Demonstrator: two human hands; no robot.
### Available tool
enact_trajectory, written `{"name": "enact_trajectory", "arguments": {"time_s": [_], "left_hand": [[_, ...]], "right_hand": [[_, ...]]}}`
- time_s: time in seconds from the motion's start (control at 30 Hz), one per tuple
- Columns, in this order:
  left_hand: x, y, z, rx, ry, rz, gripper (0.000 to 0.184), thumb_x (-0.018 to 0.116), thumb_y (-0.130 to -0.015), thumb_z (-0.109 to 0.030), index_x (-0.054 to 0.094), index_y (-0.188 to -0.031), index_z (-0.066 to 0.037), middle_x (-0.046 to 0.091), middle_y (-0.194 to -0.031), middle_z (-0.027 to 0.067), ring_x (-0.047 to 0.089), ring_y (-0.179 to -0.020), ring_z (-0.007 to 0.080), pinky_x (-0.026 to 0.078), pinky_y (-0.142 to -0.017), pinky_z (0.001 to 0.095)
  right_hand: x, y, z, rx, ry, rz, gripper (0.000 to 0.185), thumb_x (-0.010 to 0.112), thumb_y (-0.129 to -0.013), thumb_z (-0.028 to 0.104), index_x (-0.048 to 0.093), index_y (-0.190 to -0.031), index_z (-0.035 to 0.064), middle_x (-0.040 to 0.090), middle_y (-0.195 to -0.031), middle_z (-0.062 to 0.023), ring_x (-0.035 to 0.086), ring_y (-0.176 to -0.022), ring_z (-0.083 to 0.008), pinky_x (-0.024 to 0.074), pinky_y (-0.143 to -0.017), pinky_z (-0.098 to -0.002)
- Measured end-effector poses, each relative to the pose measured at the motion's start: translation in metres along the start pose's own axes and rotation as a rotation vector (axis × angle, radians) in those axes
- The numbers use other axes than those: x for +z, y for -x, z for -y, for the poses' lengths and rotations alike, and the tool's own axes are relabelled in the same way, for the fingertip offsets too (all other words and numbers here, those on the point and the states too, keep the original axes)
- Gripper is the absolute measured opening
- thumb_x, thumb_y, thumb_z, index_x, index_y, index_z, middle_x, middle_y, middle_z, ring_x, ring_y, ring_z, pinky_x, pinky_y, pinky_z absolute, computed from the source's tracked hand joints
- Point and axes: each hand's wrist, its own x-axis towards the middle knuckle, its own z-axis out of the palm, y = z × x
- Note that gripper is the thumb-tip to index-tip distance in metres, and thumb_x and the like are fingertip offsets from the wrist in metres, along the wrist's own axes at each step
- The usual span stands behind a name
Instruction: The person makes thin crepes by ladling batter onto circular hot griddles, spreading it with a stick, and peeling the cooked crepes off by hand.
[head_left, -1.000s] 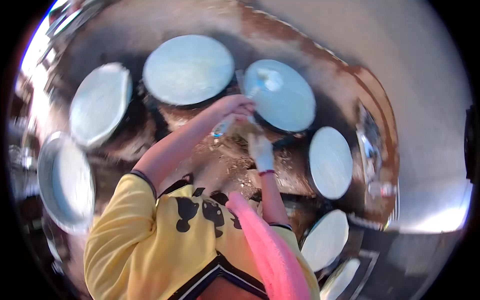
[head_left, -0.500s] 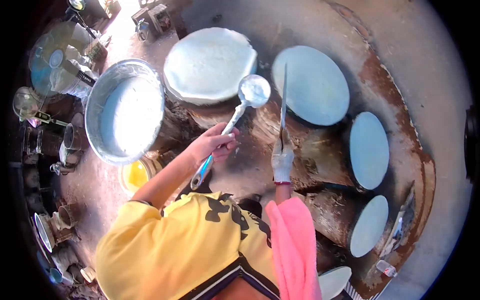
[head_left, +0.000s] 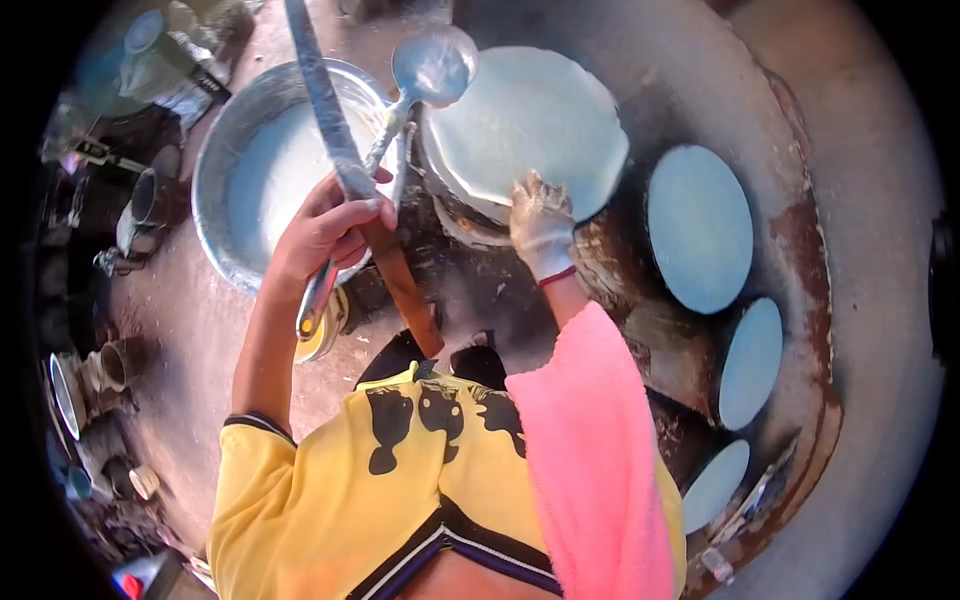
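White and matt, a broad thin sheet [head_left: 525, 125] lies over a round griddle just beyond the hands, its surface smooth and almost even in tone, its outline less than a true circle: the edge runs in shallow waves and blunt corners, and the side nearest the body shows a paler, brighter rim. At that near edge rests the right hand [head_left: 543, 215], in a pale knitted glove stained brownish over the fingers, which are bent against the sheet; whether they pinch it or only touch it I cannot tell. Bare and closed, the left hand [head_left: 335, 228] grips two tools together, crossing in its fist: a metal ladle [head_left: 393, 120], its round bowl uppermost and filmed with white, its neck thickly smeared, and a long flat blade [head_left: 328, 100], whitish along its length, with a brown wooden handle [head_left: 402, 285] slanting down toward the body. Behind that hand stands a wide metal basin [head_left: 212, 190] holding white liquid [head_left: 285, 180], its inner wall streaked. On the right, three pale rounds [head_left: 700, 228] follow the curve of the hearth, and a pink towel [head_left: 610, 450] hangs over the right arm and yellow shirt [head_left: 330, 500].
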Motion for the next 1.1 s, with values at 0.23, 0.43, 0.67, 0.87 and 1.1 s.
{"name": "enact_trajectory", "arguments": {"time_s": [0.23,0.43,0.67,0.87,1.1], "left_hand": [[-0.063,0.026,0.029,0.177,0.281,-0.158,0.034,0.045,-0.089,-0.008,0.038,-0.121,0.004,0.058,-0.086,0.0134,0.03,-0.034,0.003,0.029,-0.03,0.018],[-0.065,-0.022,0.067,-0.1,0.104,-0.068,0.025,0.048,-0.088,-0.009,0.049,-0.109,0.003,0.058,-0.069,0.0079,0.031,-0.034,0.0052,0.027,-0.031,0.0209],[-0.004,-0.087,0.083,-0.272,-0.083,0.37,0.034,0.046,-0.091,-0.006,0.041,-0.124,0.001,0.056,-0.087,0.0097,0.028,-0.039,0.0009,0.023,-0.032,0.0157],[0.176,-0.058,0.093,-0.422,-0.176,0.981,0.039,0.044,-0.09,-0.005,0.036,-0.128,0.002,0.057,-0.087,0.0105,0.031,-0.035,0.0032,0.028,-0.031,0.0166],[0.279,0.034,0.262,-0.715,0.038,1.17,0.038,0.041,-0.094,-0.01,0.035,-0.127,0.007,0.055,-0.093,0.0127,0.031,-0.035,0.0025,0.029,-0.029,0.0166]], "right_hand": [[-0.055,-0.049,-0.032,0.375,-0.488,-0.232,0.015,0.062,-0.081,0.017,0.062,-0.089,0.0045,0.064,-0.084,-0.0104,0.062,-0.073,-0.0214,0.0509,-0.069,-0.0322],[-0.115,-0.009,-0.092,0.744,-1.315,-0.906,0.014,0.059,-0.085,0.004,0.056,-0.098,0.0008,0.061,-0.096,-0.0093,0.059,-0.083,-0.0171,0.0513,-0.076,-0.0299],[-0.16,0.172,-0.122,1.076,-1.281,-1.291,0.019,0.056,-0.083,0.004,0.051,-0.101,-0.0007,0.056,-0.09,-0.0102,0.055,-0.083,-0.0195,0.0484,-0.072,-0.0291],[-0.243,0.525,-0.09,0.668,-1.51,-2.125,0.022,0.048,-0.083,0.011,0.05,-0.093,-0.008,0.056,-0.094,-0.0183,0.056,-0.089,-0.031,0.0481,-0.087,-0.0411],[-0.46,0.749,0.069,1.513,1.337,-0.779,0.029,0.061,-0.08,0.029,0.056,-0.093,0.0034,0.059,-0.086,-0.0141,0.06,-0.078,-0.03,0.0486,-0.069,-0.0394]]}}
